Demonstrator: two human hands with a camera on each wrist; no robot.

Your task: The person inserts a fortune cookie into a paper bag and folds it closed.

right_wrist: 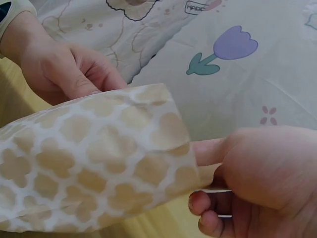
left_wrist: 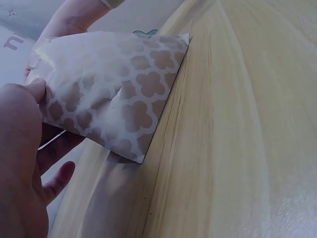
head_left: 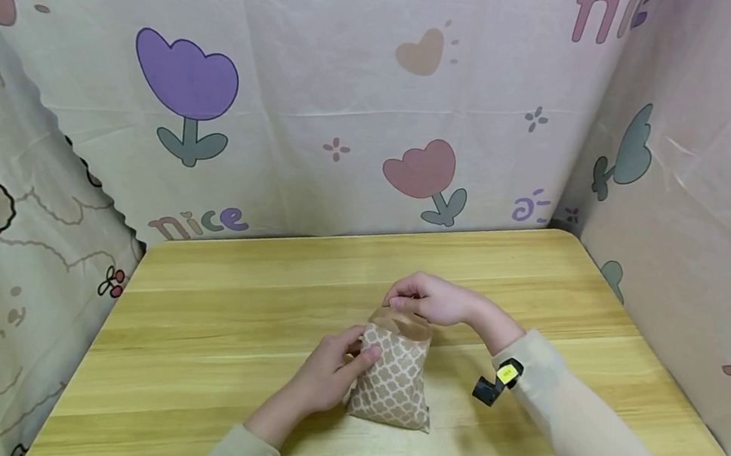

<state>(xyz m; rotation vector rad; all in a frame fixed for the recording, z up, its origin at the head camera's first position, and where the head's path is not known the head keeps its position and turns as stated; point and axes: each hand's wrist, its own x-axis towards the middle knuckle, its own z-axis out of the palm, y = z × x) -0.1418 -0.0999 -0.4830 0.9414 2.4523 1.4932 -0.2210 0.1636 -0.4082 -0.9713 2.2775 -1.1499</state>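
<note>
A small brown paper bag (head_left: 392, 386) with a white lattice pattern stands tilted over the table, its plain brown mouth (head_left: 405, 323) at the top. My left hand (head_left: 330, 369) grips its left side near the mouth, thumb on the patterned front and fingers behind. At the far rim, my right hand (head_left: 438, 303) pinches the brown paper with thumb and forefinger. In the right wrist view the right hand (right_wrist: 275, 173) is at the bag's open end, its other fingers curled outside. Whatever the bag holds is hidden.
The bag is above a light wood-grain table (head_left: 212, 315). Printed cloth (head_left: 316, 51) with flowers and lettering hangs behind it and on both sides. A small black camera is strapped to each wrist, over pale sleeves (head_left: 556, 387).
</note>
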